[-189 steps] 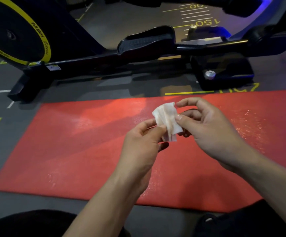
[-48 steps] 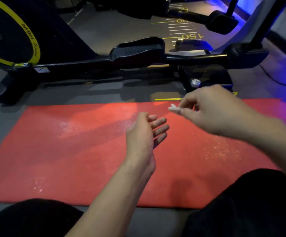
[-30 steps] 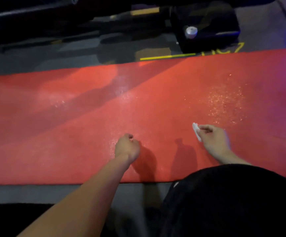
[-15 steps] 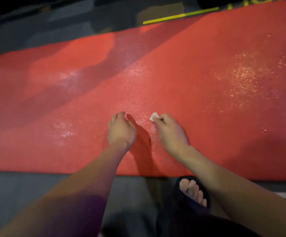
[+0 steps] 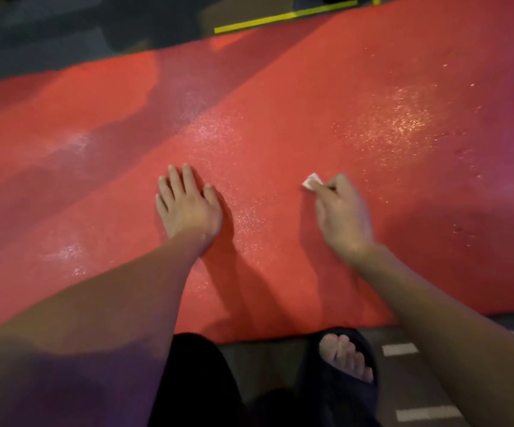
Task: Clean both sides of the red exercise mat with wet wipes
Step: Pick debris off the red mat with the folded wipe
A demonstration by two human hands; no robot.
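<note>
Head view: we note right hand (image 5: 343,215) pinching small white folded wet wipe (image 5: 312,181) against flat red textured exercise mat (image 5: 280,118); left hand (image 5: 188,208) flat, fingers spread, bracing. Mat's long axis runs left-right; we judge right hand nearer unwiped stretch.

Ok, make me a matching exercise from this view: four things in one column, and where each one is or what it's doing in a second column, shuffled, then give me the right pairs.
Column one:
1. left hand
2. wet wipe
3. yellow floor line
4. black slipper

Column two:
A. pinched small in the right hand
B. on the floor just off the red mat's near edge
C. pressed flat on the mat, fingers spread
D. on the dark floor beyond the mat's far edge

Pairs: 1-C, 2-A, 3-D, 4-B
</note>
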